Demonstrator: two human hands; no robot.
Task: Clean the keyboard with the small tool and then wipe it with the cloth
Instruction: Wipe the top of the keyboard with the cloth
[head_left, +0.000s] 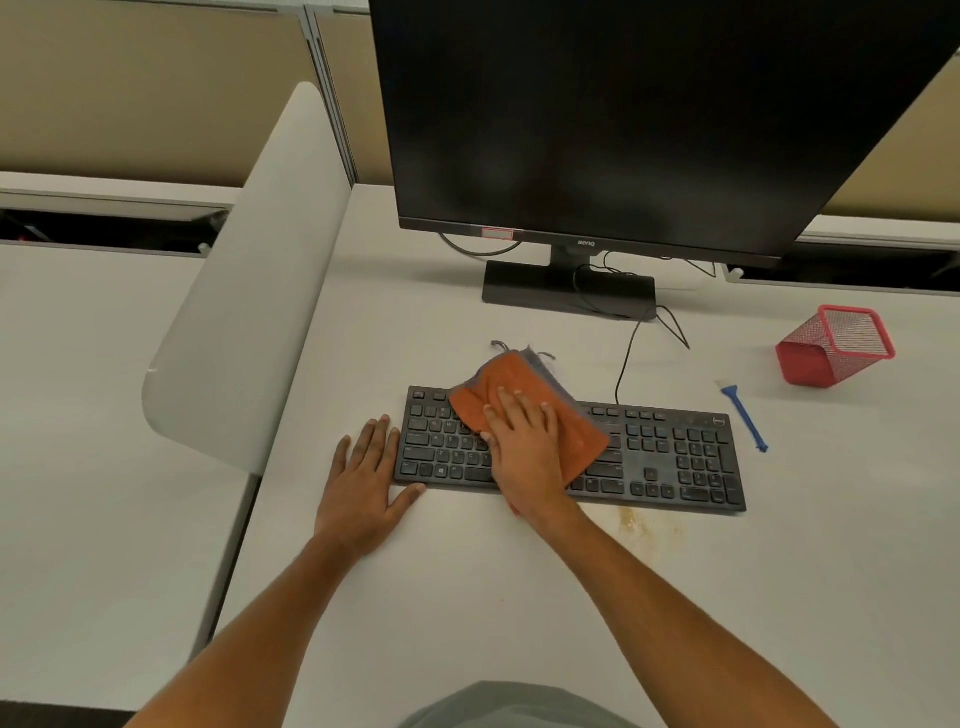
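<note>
Pressing flat on the orange microfiber cloth (524, 410), the right hand (524, 447) has its fingers straight and slightly apart, holding the cloth against the left-middle keys of the black Dell keyboard (670, 457). The left hand (363, 478) rests palm-down on the white desk (467, 597), fingers straight and together, thumb touching the keyboard's front left corner. The small blue cleaning brush (744, 415) lies just beyond the keyboard's right edge, near a red mesh pen holder (831, 348) tipped on its side.
</note>
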